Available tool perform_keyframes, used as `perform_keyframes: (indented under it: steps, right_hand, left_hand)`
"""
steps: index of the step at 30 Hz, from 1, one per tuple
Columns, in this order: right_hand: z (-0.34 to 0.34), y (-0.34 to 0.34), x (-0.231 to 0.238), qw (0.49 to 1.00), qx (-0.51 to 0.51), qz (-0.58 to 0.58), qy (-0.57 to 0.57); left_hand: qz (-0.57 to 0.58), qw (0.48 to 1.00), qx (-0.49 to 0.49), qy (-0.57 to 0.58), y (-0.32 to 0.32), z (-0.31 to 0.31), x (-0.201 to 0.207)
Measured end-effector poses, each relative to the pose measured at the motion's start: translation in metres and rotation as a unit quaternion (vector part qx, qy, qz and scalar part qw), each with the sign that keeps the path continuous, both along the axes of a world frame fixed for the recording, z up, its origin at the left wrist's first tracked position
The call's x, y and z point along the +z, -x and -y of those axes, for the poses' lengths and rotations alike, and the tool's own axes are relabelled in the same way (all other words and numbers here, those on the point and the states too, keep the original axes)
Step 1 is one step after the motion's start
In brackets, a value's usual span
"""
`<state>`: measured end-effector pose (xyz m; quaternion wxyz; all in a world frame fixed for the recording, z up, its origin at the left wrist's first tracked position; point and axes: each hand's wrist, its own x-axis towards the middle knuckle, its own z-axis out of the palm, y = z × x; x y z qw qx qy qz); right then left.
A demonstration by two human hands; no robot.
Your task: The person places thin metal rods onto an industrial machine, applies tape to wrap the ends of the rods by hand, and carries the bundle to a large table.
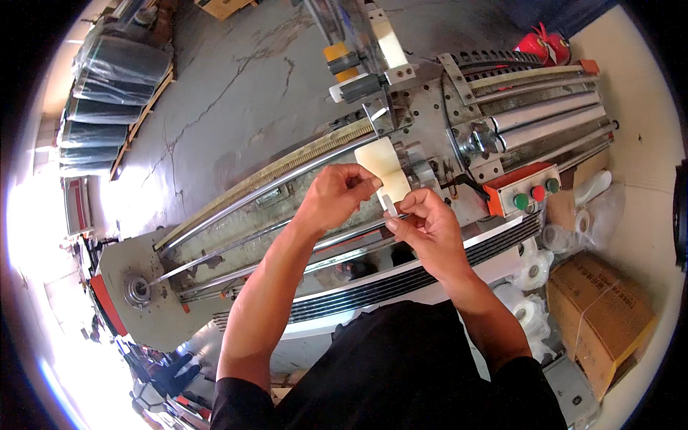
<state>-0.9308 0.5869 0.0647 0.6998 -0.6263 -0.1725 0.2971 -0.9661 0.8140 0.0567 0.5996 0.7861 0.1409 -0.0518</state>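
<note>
A pale cream piece (380, 159), like a folded card or small pad with a crease across it, is in front of me over the machine bed. My left hand (335, 197) is closed, its thumb and forefinger pinched at the left edge of this piece. From the other side, my right hand (430, 231) pinches a small white strip (389, 206) at the cream piece's lower end. Whether the strip is attached to the cream piece, I cannot tell.
Beneath my hands runs a long machine with metal rods (236, 251) and a carriage plate (423, 107). A red control box (527, 190) with push buttons sits at right, near film rolls (530, 269) and a cardboard carton (602, 308). Wrapped dark rolls (107, 93) stand far left.
</note>
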Motion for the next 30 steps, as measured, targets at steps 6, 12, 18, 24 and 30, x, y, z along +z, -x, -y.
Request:
perform_keyframes:
  steps: [6, 12, 18, 24, 30]
  right_hand:
    - [-0.026, -0.028, 0.036, 0.994, 0.055, -0.029, -0.088]
    - [-0.046, -0.078, 0.001, 0.992, 0.064, -0.101, 0.031]
    - [-0.006, -0.058, 0.003, 0.98, 0.098, -0.123, 0.12]
    - [-0.001, -0.044, 0.052, 0.987, 0.123, -0.079, 0.066]
    - [-0.044, -0.084, 0.039, 0.984, 0.111, -0.094, 0.1]
  left_hand:
    - [-0.016, 1.0, -0.002, -0.01, 0.005, 0.0, 0.002]
    - [0.026, 0.996, 0.022, 0.085, 0.013, 0.0, 0.0]
    - [0.031, 0.998, -0.001, 0.049, 0.013, -0.004, 0.014]
    - [0.05, 0.997, 0.022, 0.047, 0.013, -0.003, -0.001]
    - [0.062, 0.997, 0.024, 0.045, 0.019, -0.002, 0.0]
